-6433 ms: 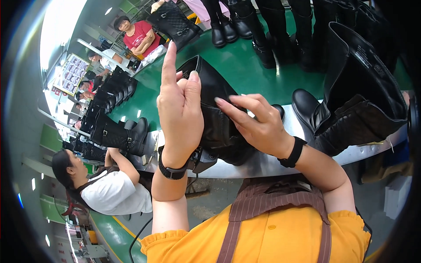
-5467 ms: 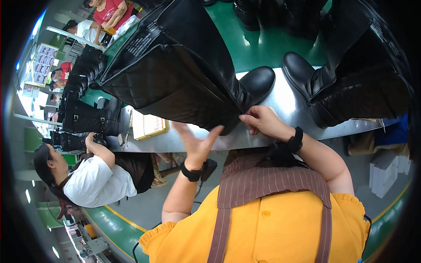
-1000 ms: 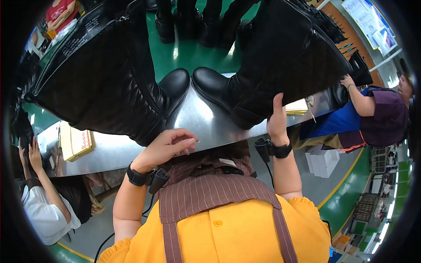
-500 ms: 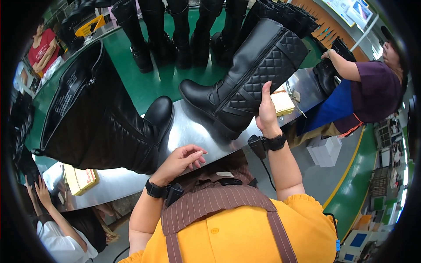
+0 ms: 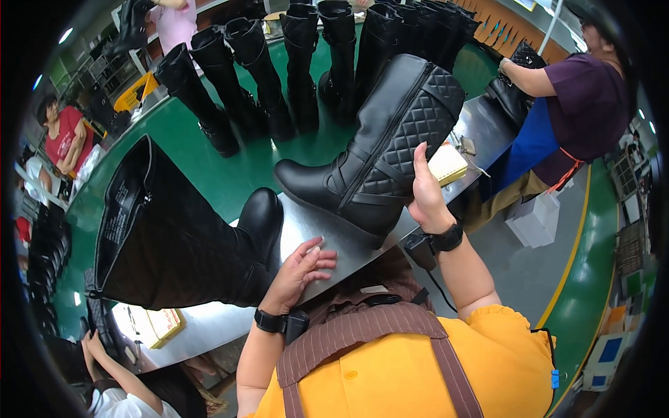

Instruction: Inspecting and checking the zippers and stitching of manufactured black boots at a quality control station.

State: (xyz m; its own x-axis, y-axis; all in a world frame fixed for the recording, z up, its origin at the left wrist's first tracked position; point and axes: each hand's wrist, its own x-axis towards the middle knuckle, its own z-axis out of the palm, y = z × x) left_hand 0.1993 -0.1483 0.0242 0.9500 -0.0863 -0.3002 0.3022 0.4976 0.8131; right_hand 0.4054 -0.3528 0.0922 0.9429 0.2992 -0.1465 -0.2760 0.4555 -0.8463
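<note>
A tall black boot (image 5: 380, 150) with a quilted back panel and a long side zipper stands tilted over the metal strip, toe to the left. My right hand (image 5: 430, 198) grips its back side, thumb up along the quilting and fingers hidden behind the shaft. My left hand (image 5: 301, 270) hovers by the metal strip (image 5: 317, 240), fingers loosely spread and empty. To its left, a second black boot (image 5: 188, 240) leans with its open top toward the far left; its lining shows there.
Several tall black boots (image 5: 261, 76) stand along the green table (image 5: 209, 184). Yellow boxes (image 5: 446, 164) lie on the metal strip at both sides. A co-worker in purple (image 5: 589, 104) handles a boot at right; another person's hands (image 5: 94, 345) are at lower left.
My left hand's fingers have uncurled and spread a little. The right hand keeps its hold on the boot. The whole view has shifted, showing more of the table's far side.
</note>
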